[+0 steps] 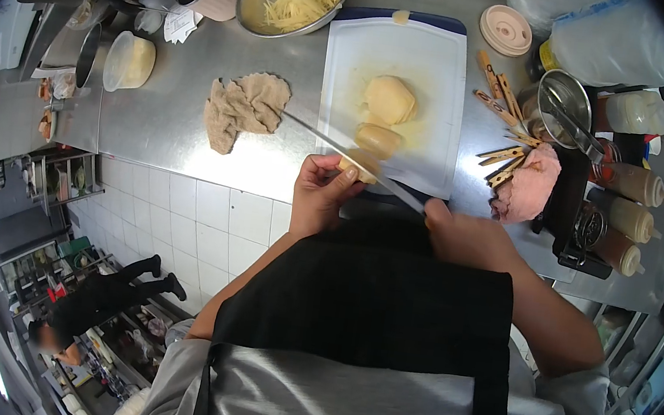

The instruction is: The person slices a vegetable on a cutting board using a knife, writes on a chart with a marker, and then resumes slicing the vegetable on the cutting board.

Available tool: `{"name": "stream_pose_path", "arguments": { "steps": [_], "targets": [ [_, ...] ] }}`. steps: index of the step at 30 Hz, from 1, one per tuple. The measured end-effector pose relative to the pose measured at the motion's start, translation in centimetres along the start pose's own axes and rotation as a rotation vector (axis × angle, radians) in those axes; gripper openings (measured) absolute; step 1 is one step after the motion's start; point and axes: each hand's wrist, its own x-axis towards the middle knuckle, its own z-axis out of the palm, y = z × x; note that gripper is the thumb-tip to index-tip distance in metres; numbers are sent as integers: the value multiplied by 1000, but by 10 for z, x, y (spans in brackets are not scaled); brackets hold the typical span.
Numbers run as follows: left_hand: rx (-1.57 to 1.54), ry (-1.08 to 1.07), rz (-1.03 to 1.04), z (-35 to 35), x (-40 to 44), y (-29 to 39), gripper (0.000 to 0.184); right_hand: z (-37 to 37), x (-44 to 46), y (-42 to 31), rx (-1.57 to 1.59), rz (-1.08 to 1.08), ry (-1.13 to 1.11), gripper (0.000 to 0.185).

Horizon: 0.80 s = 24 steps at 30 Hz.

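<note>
My right hand (461, 233) is closed on the handle of a long knife (320, 135), whose blade slants up and left over the near edge of the white cutting board (443, 80). Between the fingers of my left hand (324, 194) is a pale yellow potato piece (362, 164). The blade passes across that piece; whether it cuts in, I cannot tell. Just beyond lies another potato piece (378, 140), and farther up the board sits a fanned stack of potato slices (390, 100). A small scrap (401, 18) rests on the board's far edge.
A metal bowl (248, 11) of pale strips stands at the back left. A brown cloth (245, 106) lies left of the board. Clothespins (500, 87), a pink cloth (530, 182), a metal pot (558, 107) and sauce bottles (633, 185) crowd the right. Another person (89, 298) is behind, lower left.
</note>
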Motion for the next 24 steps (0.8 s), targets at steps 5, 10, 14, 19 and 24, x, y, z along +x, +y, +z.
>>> {"name": "stream_pose_path", "arguments": {
  "steps": [5,10,14,19,24],
  "targets": [
    [-20,-18,-8,-4,1,-2,28,-13,-47,-1,103,-45,-55,25],
    [-29,-5,2,-2,1,-3,28,-16,-64,2,59,-60,-14,27],
    [-27,4,-1,-1,-1,0,27,-16,-64,1,85,-71,-7,27],
    [-30,-4,0,-2,1,-2,28,-22,-60,2,112,-86,-46,28],
    [-29,1,6,-1,0,-1,28,-17,-50,6,108,-117,-38,31]
  ]
}}
